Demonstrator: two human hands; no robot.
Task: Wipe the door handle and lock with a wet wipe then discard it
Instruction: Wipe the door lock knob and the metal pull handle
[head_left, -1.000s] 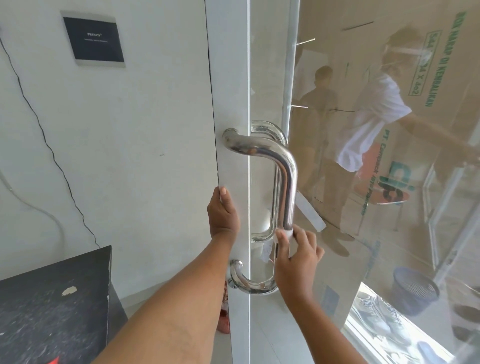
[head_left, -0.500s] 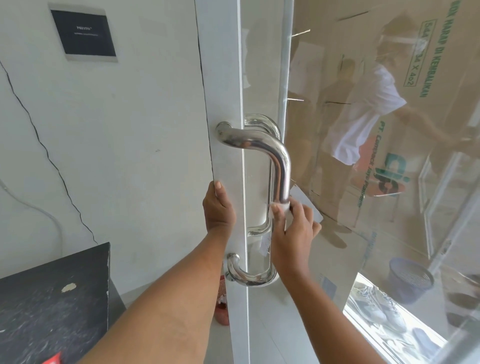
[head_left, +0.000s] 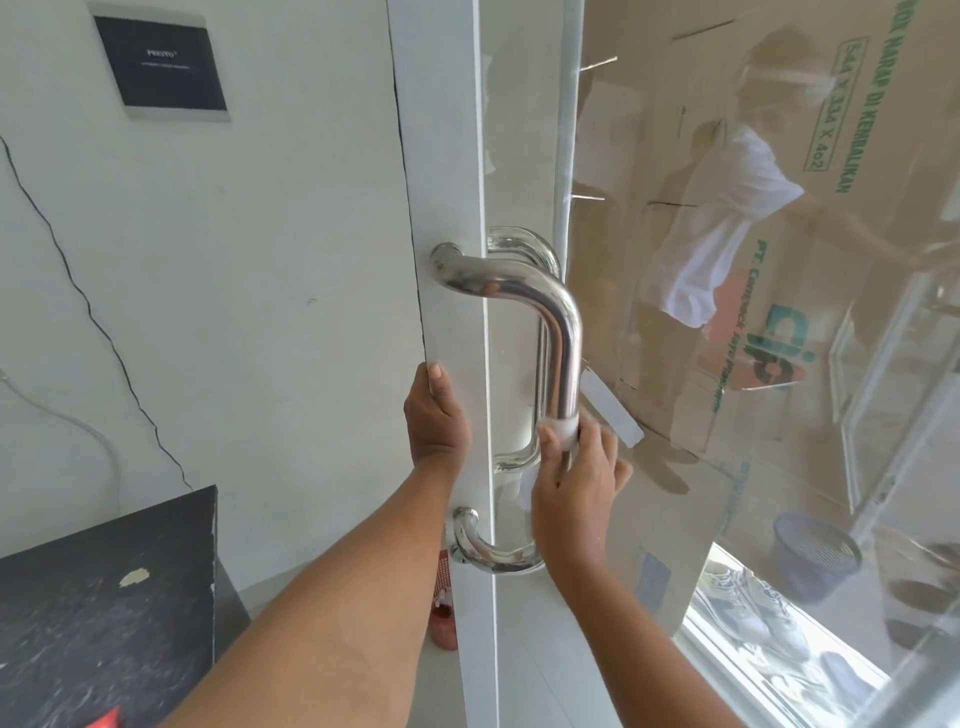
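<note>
Steel door handle, right hand fingers pinching wet wipe around it, left hand gripping door edge

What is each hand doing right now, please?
Left hand: closed on the door edge, steadying it.
Right hand: closed around the handle, pressing the wet wipe against it.

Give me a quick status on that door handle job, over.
Left hand gripping door edge. Right hand wraps wet wipe around handle, lower on the bar. Nothing in the way.
</note>
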